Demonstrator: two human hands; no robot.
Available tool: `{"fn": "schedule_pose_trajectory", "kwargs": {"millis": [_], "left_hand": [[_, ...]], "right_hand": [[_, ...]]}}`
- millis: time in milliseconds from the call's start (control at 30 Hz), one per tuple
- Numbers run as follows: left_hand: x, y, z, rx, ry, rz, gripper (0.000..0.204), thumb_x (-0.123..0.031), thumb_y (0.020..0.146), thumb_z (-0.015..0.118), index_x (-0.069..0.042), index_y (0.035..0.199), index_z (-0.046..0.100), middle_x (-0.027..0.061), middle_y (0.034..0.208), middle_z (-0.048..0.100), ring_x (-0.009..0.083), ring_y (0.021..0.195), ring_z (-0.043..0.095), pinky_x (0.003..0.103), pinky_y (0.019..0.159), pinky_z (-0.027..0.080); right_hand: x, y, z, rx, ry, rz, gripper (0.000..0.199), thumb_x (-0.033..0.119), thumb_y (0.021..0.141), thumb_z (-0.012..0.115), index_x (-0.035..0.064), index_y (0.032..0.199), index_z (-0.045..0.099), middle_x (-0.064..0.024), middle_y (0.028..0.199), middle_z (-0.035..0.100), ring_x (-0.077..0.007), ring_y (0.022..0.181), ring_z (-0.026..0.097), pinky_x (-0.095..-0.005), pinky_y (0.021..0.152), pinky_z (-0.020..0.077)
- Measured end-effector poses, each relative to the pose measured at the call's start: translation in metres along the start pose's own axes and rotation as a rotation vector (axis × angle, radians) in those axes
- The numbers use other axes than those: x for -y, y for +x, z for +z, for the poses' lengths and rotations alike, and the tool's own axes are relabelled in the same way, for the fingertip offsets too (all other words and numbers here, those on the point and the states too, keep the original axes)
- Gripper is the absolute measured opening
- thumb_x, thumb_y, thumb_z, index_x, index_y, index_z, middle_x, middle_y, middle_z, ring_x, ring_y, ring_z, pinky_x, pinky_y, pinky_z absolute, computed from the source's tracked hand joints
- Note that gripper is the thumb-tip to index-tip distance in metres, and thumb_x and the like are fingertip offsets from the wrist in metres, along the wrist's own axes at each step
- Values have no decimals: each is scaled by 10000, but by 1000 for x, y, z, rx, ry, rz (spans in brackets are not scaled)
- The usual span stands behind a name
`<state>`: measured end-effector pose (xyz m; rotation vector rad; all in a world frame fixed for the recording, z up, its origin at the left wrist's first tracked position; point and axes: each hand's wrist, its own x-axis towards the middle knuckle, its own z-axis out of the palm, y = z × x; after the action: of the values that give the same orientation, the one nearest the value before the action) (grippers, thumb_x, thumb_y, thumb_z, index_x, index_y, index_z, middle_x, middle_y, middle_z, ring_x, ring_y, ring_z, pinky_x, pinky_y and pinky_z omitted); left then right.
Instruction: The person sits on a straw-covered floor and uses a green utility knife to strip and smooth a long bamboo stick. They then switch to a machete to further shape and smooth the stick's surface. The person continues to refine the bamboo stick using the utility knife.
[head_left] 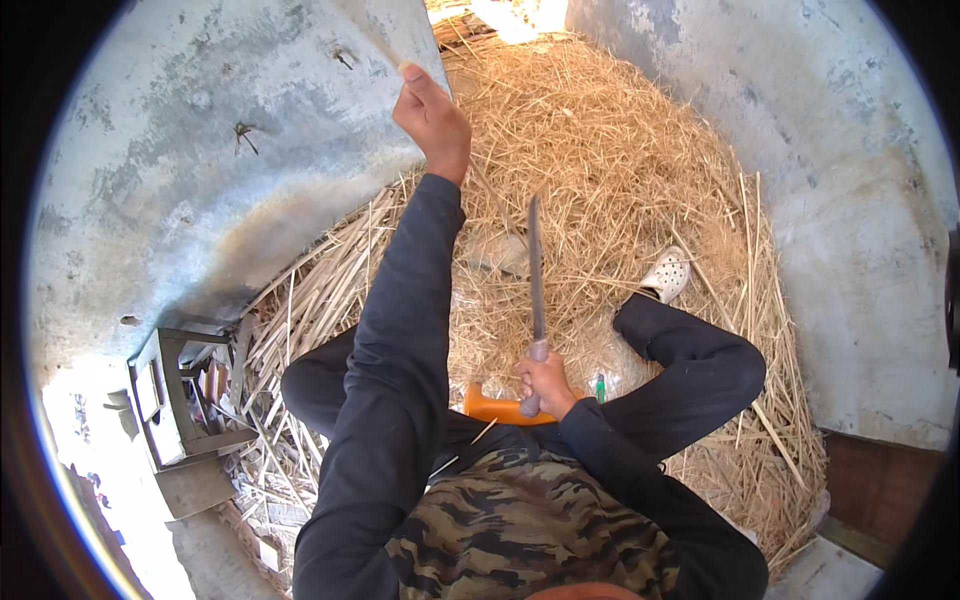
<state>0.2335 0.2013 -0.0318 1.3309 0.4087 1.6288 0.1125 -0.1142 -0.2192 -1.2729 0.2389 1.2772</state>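
Note:
My left hand is raised far forward on an outstretched arm, fingers closed on a thin pale strip, which looks like split bamboo or cane. One end of the strip runs up past the thumb and is blurred against the wall. In my lap, my right hand is wrapped around the handle of a long knife. Its narrow dark blade points forward, away from my body and apart from the strip. Just beside the right hand lies an orange curved object, partly hidden by the hand and my clothes.
Straw-like shavings cover the floor ahead, with long split strips along the left. Worn grey walls stand on both sides. A wooden frame sits at the left. A small green object lies near my right wrist.

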Motion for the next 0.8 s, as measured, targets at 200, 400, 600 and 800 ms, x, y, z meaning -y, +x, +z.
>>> {"fn": "schedule_pose_trajectory", "kwargs": {"millis": [200,400,600,800], "left_hand": [[-1,-2,2,-16,17,2,616,-513,1016,371,-99,568,286,-56,505,307,58,487,271,286,446,204],[-6,-5,27,-78,148,133,604,-469,1023,388,-66,580,308,-28,492,290,73,471,278,305,440,216],[1,4,32,-120,176,126,608,-460,1017,407,-41,584,325,2,483,300,96,483,282,346,455,233],[4,3,51,-120,180,132,618,-470,1014,403,-33,584,332,17,479,309,115,485,288,360,459,241]], "right_hand": [[61,-27,19,100,186,-546,144,-20,824,529,78,866,433,-37,521,436,-142,355,422,-325,349,373],[-15,0,29,37,39,-182,151,-16,830,518,92,881,426,-30,513,420,-141,351,417,-330,350,392],[44,-10,27,78,98,-309,128,15,829,539,81,831,429,-25,519,430,-139,355,422,-321,340,369],[29,9,45,99,193,-433,122,3,823,545,63,800,441,-37,530,464,-134,367,449,-309,333,353]]}}
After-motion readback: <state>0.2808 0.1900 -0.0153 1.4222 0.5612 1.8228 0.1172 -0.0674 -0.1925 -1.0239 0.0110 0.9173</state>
